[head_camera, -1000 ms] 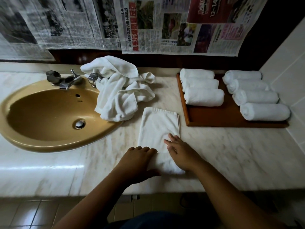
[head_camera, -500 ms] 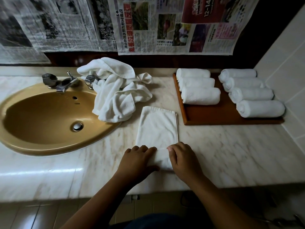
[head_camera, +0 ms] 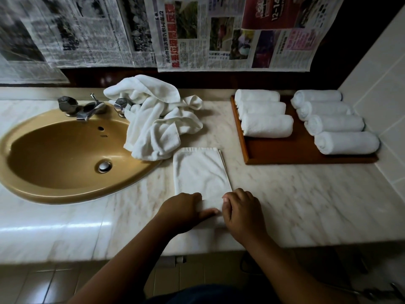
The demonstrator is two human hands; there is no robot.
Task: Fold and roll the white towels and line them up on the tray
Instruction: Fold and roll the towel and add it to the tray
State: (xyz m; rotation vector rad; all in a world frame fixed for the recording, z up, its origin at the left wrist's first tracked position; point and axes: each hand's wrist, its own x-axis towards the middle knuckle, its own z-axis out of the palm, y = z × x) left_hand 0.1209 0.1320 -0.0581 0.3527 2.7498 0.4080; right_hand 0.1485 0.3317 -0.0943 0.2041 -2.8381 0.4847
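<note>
A folded white towel [head_camera: 201,172] lies as a long strip on the marble counter, pointing away from me. My left hand [head_camera: 182,210] and my right hand [head_camera: 242,212] grip its near end, fingers curled over the started roll. A heap of loose white towels [head_camera: 157,119] sits behind it, beside the tap. The wooden tray [head_camera: 291,153] at the right carries two rows of rolled white towels: three in the left row [head_camera: 266,126] and several in the right row [head_camera: 346,142].
A tan oval sink [head_camera: 61,159] with a chrome tap [head_camera: 85,109] fills the counter's left side. Newspaper sheets [head_camera: 219,34] hang on the back wall. A tiled wall [head_camera: 381,69] closes off the right. The counter's front edge [head_camera: 109,249] runs just below my hands.
My right hand's fingers went from flat on the towel to curled over its near end. Both hands have rolled the near end forward, so the flat strip is shorter.
</note>
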